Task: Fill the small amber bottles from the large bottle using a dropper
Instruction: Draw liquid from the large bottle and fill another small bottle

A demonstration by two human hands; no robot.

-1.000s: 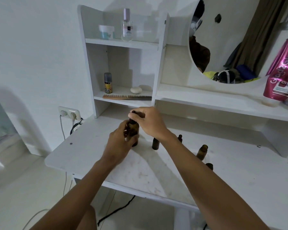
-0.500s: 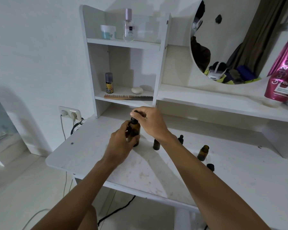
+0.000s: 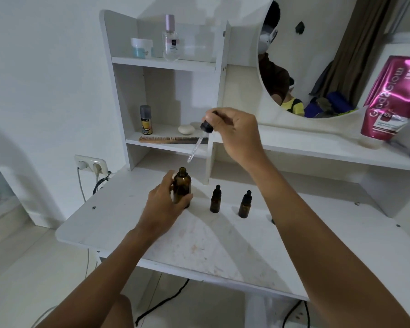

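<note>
The large amber bottle [image 3: 182, 187] stands upright and uncapped on the white table [image 3: 199, 242]. My left hand [image 3: 162, 207] wraps around its left side and base. My right hand [image 3: 234, 131] holds the dropper [image 3: 200, 138] by its black cap, raised above and to the right of the bottle mouth, with the glass tube slanting down to the left. Two small amber bottles with black dropper caps stand to the right: one [image 3: 215, 199] near the large bottle and another [image 3: 244, 204] further right. Anything behind my right forearm is hidden.
A white shelf unit [image 3: 166, 65] rises behind the bottles, holding a comb [image 3: 171, 139], a small spray can [image 3: 145, 120], a perfume bottle [image 3: 171, 39] and a jar. A round mirror [image 3: 317, 55] and a pink tube [image 3: 393, 98] sit right. A wall socket [image 3: 90, 164] with cables is left.
My right hand has lifted the dropper out of the large bottle and raised it up to the right. My left hand stays on the bottle. The small bottles stand uncovered by my arm.
</note>
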